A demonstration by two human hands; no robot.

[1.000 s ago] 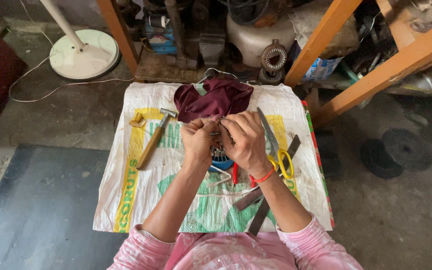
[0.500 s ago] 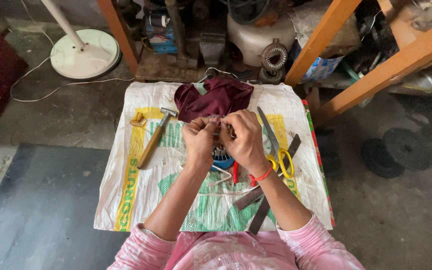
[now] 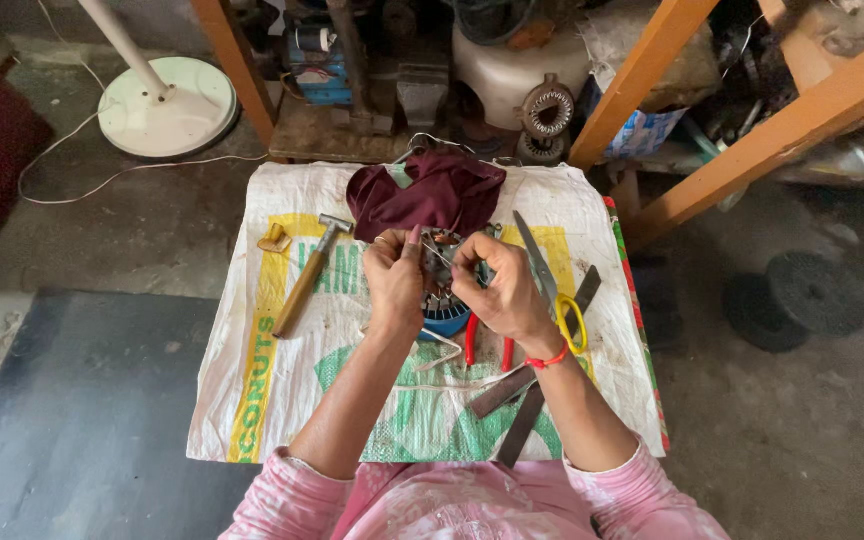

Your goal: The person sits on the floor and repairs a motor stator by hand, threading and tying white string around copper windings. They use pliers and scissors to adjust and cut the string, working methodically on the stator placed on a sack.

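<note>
My left hand and my right hand meet over a round blue motor part with metal windings that rests on a white woven sack. The fingertips of both hands pinch thin wire at the part's top. A red band circles my right wrist. A dark maroon cloth lies just beyond the hands.
A wooden-handled hammer lies left of the hands. Yellow-handled scissors, red-handled pliers and flat metal strips lie to the right. Orange wooden frame legs, a white fan base and machine parts stand beyond.
Both hands have shifted slightly over the motor part, and the fingers have moved a little apart along the wire. Nothing else has moved.
</note>
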